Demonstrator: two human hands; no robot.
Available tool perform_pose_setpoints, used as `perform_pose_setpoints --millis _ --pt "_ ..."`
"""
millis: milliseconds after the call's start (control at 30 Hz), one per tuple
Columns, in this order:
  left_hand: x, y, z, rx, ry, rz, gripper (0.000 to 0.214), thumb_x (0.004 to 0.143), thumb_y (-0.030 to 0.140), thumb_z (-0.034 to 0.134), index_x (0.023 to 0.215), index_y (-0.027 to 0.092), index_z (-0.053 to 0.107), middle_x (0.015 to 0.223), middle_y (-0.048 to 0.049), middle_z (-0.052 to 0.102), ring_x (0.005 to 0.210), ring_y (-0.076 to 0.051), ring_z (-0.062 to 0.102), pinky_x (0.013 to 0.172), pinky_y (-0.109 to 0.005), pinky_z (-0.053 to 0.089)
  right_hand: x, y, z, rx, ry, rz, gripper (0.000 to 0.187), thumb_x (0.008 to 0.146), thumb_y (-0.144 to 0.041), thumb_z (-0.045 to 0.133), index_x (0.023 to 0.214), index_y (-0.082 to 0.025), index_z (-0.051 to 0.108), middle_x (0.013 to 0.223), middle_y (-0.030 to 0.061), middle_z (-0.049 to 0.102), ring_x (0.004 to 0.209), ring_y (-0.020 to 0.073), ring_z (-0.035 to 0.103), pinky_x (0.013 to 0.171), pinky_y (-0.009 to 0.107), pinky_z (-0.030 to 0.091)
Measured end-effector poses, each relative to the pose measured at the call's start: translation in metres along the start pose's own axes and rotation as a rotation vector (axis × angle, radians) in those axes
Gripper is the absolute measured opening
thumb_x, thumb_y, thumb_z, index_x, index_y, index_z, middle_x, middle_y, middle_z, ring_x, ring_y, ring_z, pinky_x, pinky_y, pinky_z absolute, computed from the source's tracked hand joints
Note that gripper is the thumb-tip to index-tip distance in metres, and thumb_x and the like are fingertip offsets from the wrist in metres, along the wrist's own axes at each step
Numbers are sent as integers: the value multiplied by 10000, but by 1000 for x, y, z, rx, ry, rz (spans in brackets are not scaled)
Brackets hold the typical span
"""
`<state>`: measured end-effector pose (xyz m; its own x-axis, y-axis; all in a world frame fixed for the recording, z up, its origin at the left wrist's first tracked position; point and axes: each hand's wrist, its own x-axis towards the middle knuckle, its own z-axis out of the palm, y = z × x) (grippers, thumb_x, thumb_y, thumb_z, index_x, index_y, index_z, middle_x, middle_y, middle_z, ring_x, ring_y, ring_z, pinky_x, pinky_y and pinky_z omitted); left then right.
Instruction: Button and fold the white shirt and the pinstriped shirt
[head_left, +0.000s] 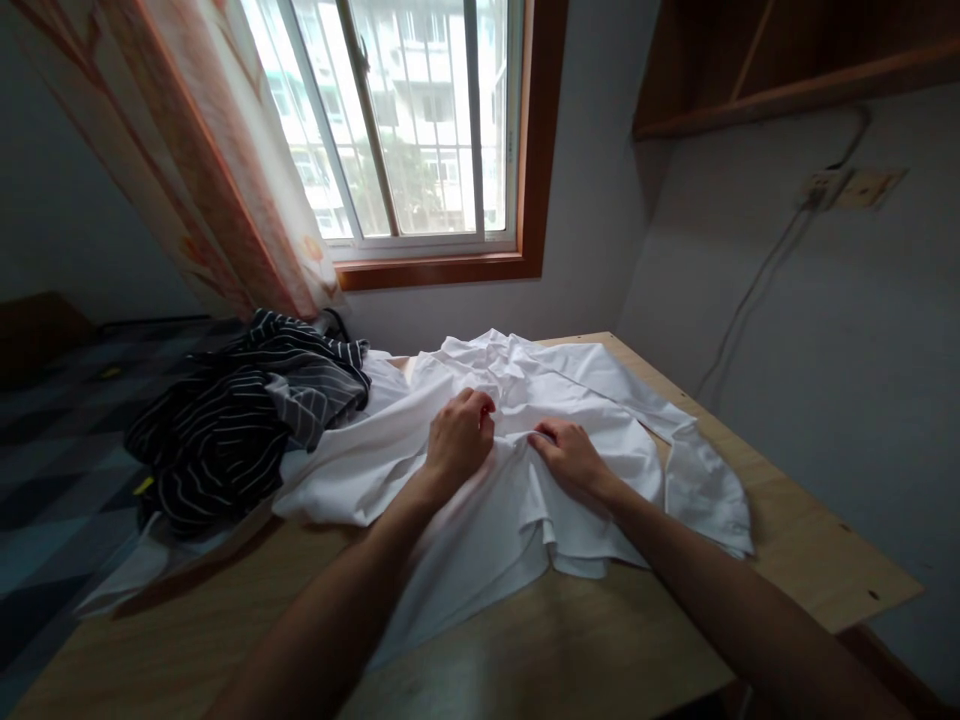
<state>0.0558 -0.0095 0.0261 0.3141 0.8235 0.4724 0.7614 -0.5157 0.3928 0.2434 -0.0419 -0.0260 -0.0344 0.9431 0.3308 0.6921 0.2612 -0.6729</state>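
Note:
A white long-sleeved shirt (600,390) lies spread on a plywood table, its collar toward the window and its hem toward me. My left hand (460,435) is over the middle of the shirt front, fingers curled together; what they pinch, if anything, is hidden. Just to its right, my right hand (566,450) grips the shirt front, thumb and fingers closed on a fold of the fabric. Below my hands the lower front hangs in loose folds. One sleeve stretches out to the right, its cuff near the table's right side.
The plywood table (780,510) runs toward the wall below the window (420,130). Dark striped clothing (225,440) is heaped at the left, beside a checkered bed (45,480). A cord (757,275) hangs from the outlet on the right wall.

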Motion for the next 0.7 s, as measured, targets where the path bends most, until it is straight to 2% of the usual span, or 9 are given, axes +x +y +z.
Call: perform_pose_setpoints --millis 67,133,233,367,467,533,600,700 --pt "-2 11 -8 -28 -153 41 102 781 173 563 771 204 659 779 -31 658 697 -177 593 667 -277 423 5 0 -1 80 60 18 206 847 -301 542 743 -174 668 752 46 690 717 184 597 665 269 385" --pt "-5 15 -6 -74 -234 41 82 755 270 648 705 205 657 679 -21 634 625 -171 568 612 -268 399 6 0 -1 149 121 46 219 841 -316 543 737 -171 670 732 42 686 696 183 594 649 269 390" --pt "-10 13 9 -85 -182 10 148 685 313 738 662 204 640 635 -22 610 598 -176 552 585 -264 372 4 0 1 194 174 54 240 846 -339 537 730 -174 667 715 39 676 671 181 577 633 277 391" --pt "-14 9 24 -42 -149 18 89 744 198 644 657 201 631 680 -28 631 597 -165 549 593 -260 359 0 1 0 217 151 34 239 859 -343 519 755 -182 661 736 46 676 693 191 579 675 301 421" --pt "-13 7 26 -122 -184 5 88 751 162 609 677 195 641 671 -16 639 605 -152 548 600 -252 358 -4 -3 -2 90 301 -16 168 836 -287 547 900 -175 655 888 84 674 853 233 583 796 354 427" --pt "-10 4 27 -228 -204 -23 62 743 160 605 709 190 648 651 1 632 595 -137 540 593 -242 360 -9 -8 -2 -33 393 -87 189 820 -241 566 983 -173 635 986 104 652 963 259 552 875 392 394" --pt "-7 1 29 -332 -201 -39 67 731 154 597 748 184 654 641 16 620 581 -121 527 588 -230 370 -14 -14 0 -96 375 -143 158 827 -218 570 970 -185 630 987 94 647 979 259 538 893 398 370" --pt "-5 -2 33 -429 -177 -31 97 711 135 585 765 172 655 637 27 606 578 -106 514 593 -218 386 -18 -20 6 -76 301 -143 64 854 -225 568 863 -204 627 888 61 654 908 240 546 856 382 373"
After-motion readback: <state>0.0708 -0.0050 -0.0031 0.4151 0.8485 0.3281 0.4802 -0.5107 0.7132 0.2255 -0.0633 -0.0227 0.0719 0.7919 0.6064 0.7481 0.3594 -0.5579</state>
